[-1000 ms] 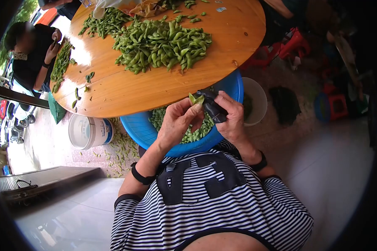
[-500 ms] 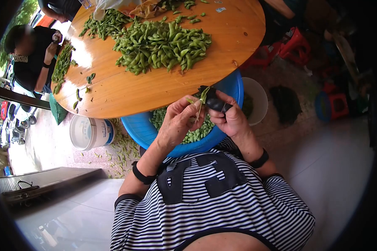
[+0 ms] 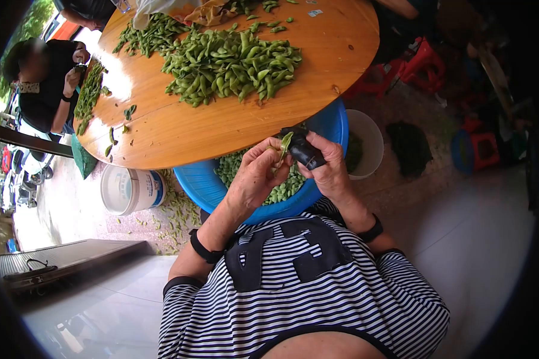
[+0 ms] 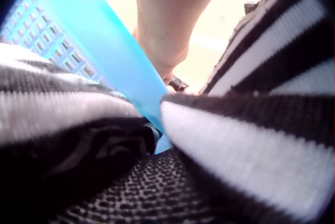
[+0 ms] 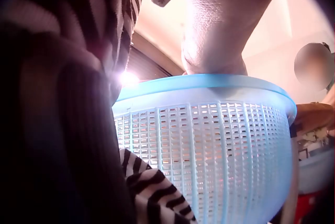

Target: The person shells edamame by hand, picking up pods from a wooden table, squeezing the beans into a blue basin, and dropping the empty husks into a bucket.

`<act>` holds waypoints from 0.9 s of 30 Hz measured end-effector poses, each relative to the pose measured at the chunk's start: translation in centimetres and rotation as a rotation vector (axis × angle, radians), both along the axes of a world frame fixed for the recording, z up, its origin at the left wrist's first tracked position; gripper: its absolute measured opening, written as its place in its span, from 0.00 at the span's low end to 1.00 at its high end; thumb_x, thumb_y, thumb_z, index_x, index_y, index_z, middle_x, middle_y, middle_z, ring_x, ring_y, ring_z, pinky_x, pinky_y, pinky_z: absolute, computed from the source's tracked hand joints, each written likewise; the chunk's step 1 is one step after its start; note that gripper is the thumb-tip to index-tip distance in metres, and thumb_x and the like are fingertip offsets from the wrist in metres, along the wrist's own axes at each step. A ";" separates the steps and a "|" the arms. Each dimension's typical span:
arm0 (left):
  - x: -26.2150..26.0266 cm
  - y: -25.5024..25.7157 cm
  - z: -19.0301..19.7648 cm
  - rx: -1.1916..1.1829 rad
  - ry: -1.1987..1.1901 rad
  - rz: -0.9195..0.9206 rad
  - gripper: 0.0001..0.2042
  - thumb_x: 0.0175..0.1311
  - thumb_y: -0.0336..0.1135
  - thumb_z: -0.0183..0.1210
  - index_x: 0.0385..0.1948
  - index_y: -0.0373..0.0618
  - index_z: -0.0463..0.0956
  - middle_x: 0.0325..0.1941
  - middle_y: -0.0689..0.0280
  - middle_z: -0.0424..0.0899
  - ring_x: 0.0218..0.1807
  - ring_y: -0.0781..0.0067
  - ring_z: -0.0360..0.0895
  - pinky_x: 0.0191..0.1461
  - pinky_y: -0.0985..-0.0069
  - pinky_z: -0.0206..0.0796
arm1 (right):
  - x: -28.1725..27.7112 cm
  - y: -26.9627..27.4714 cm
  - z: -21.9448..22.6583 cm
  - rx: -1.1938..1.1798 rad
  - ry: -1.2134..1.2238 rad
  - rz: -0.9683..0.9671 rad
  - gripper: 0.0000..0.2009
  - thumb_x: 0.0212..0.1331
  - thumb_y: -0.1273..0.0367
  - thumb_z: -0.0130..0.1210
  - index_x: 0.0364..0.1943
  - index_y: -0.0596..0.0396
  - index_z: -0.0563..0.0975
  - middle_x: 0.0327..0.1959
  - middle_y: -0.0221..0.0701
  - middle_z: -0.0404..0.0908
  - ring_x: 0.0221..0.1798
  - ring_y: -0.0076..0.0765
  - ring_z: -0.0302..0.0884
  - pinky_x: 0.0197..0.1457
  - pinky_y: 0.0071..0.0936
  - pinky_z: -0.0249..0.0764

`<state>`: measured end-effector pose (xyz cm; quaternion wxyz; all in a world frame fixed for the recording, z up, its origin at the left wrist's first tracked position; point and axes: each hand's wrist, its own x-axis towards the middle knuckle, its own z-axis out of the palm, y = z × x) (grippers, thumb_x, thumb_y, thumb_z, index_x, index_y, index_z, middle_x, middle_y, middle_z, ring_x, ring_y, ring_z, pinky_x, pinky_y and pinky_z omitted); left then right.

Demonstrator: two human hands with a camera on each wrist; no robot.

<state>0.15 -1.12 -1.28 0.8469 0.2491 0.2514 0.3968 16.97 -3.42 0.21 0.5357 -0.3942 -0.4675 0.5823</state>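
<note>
My left hand (image 3: pixel 254 173) pinches a green soybean pod (image 3: pixel 286 142) between thumb and fingertips, over the near rim of the table. My right hand (image 3: pixel 332 170) meets it from the right, its fingers curled at the same pod. A shiny black covering (image 3: pixel 307 151) sits over the right fingers where they touch the pod. Below both hands is a blue plastic basket (image 3: pixel 191 190) holding many shelled green beans (image 3: pixel 281 191). In the left wrist view the basket wall (image 4: pixel 99 35) and striped cloth hide the fingers. The basket rim (image 5: pixel 204 81) covers the right hand's fingers in the right wrist view.
A large pile of soybean pods (image 3: pixel 230 66) lies on the round wooden table (image 3: pixel 179 137), with smaller piles beyond. A white bucket (image 3: pixel 123 190) stands left of the basket, a white tub (image 3: pixel 374 146) right. Across the table sits another person (image 3: pixel 48 90). Pods litter the floor.
The right hand has turned, showing more of the black covering. The pod's loose strip stood upright half a second ago and now lies lower between the fingertips.
</note>
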 end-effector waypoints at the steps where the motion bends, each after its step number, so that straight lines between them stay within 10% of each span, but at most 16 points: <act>1: 0.1 0.0 -0.1 -0.009 0.021 0.017 0.06 0.65 0.27 0.48 0.38 0.44 0.74 0.31 0.66 0.77 0.27 0.83 0.68 0.25 0.87 0.56 | -0.1 0.1 0.0 -0.001 -0.022 -0.017 0.14 0.60 0.76 0.50 0.49 0.56 0.78 0.22 0.18 0.73 0.22 0.09 0.63 0.22 0.11 0.60; 11: 0.5 -0.1 0.6 -0.032 0.009 0.025 0.09 0.64 0.21 0.44 0.38 0.43 0.72 0.35 0.69 0.78 0.31 0.82 0.71 0.32 0.87 0.63 | 0.2 -0.2 1.1 0.333 -0.441 -0.104 0.14 0.56 0.80 0.50 0.48 0.61 0.77 0.36 0.30 0.78 0.40 0.24 0.74 0.45 0.21 0.70; 15: 0.5 -0.1 1.1 -0.084 0.055 0.085 0.11 0.63 0.21 0.44 0.43 0.42 0.73 0.37 0.66 0.79 0.31 0.79 0.72 0.33 0.85 0.65 | 0.2 -0.1 1.0 0.379 -0.436 -0.118 0.15 0.58 0.79 0.49 0.49 0.61 0.77 0.34 0.28 0.79 0.33 0.21 0.73 0.37 0.17 0.69; 17: 0.2 0.0 1.2 -0.056 0.022 0.035 0.13 0.63 0.21 0.44 0.46 0.41 0.72 0.37 0.64 0.80 0.32 0.77 0.73 0.34 0.83 0.66 | 1.0 -0.3 0.8 0.058 0.026 -0.005 0.15 0.61 0.77 0.47 0.51 0.60 0.76 0.30 0.26 0.78 0.25 0.16 0.69 0.28 0.13 0.65; 27: -1.1 0.3 1.7 0.280 0.225 -0.225 0.13 0.66 0.26 0.51 0.50 0.39 0.73 0.42 0.58 0.82 0.42 0.67 0.79 0.47 0.75 0.71 | 6.4 0.1 -0.5 0.168 0.293 -0.159 0.09 0.64 0.70 0.49 0.44 0.58 0.75 0.28 0.26 0.69 0.22 0.16 0.61 0.21 0.14 0.57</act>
